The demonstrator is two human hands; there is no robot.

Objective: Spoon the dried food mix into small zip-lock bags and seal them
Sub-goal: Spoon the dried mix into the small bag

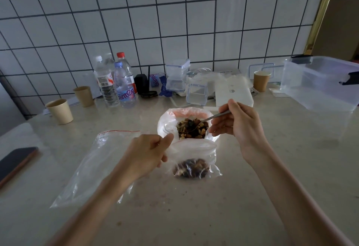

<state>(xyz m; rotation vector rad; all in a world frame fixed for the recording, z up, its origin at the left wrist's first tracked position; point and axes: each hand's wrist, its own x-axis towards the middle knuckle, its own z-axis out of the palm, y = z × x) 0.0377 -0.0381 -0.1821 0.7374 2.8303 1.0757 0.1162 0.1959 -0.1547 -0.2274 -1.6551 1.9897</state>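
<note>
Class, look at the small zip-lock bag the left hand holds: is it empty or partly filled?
Partly filled. The small zip-lock bag has dried mix only at its bottom; its upper part is clear, and the left hand grips its top edge.

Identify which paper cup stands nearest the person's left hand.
The paper cup at the counter's left edge, closest to the camera, is nearest the left hand. The second left-side cup stands farther back; the third is far right.
</note>
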